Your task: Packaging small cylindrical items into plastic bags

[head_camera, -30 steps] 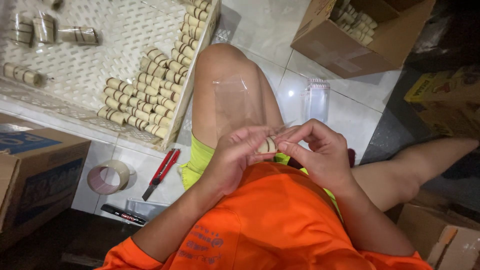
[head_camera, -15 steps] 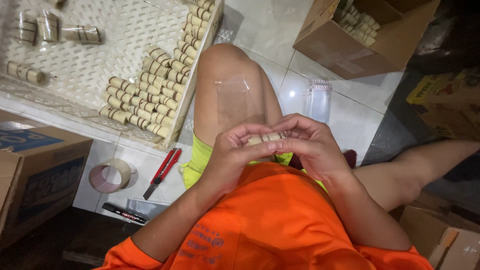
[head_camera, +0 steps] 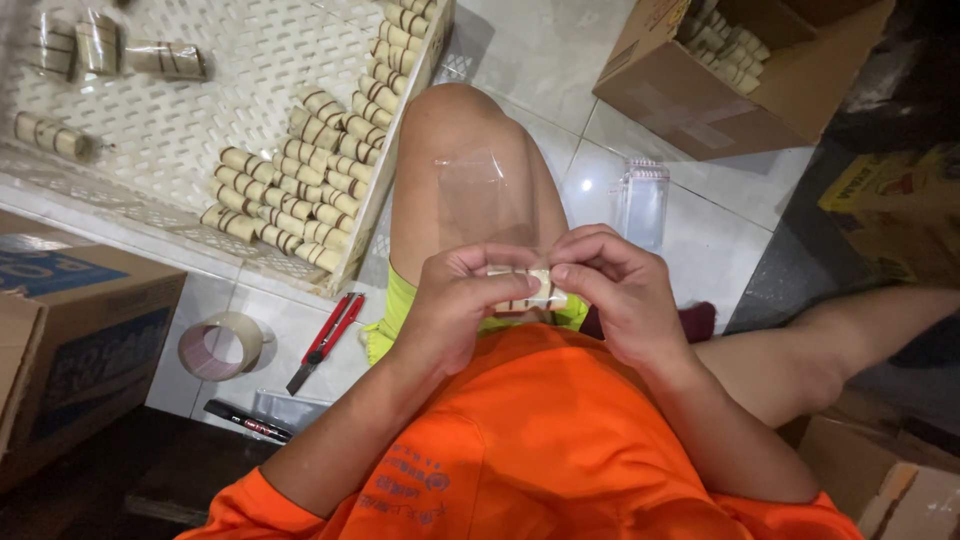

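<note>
White tile floor (head_camera: 560, 60), we sit on it, knee up. Big perforated white tray (head_camera: 200, 90) on the left holds rows of small tan rolls (head_camera: 300, 190); open cardboard box (head_camera: 740, 70) top right has more of them. Tape roll (head_camera: 220, 345), red box cutter (head_camera: 325, 340) and black marker (head_camera: 245, 420) lie by the tray; a clear plastic container (head_camera: 640, 200) stands past the knee. A clear film sheet (head_camera: 480, 195) rests on the thigh. Left hand (head_camera: 450, 310) and right hand (head_camera: 620, 300) pinch one small tan roll (head_camera: 525, 285) between them, fingers closed on both ends. Looks like wrapping or banding a single piece; next move likely needs fine fingertip control. Fingers hide most of the roll, so we can't tell whether any film is on it.
</note>
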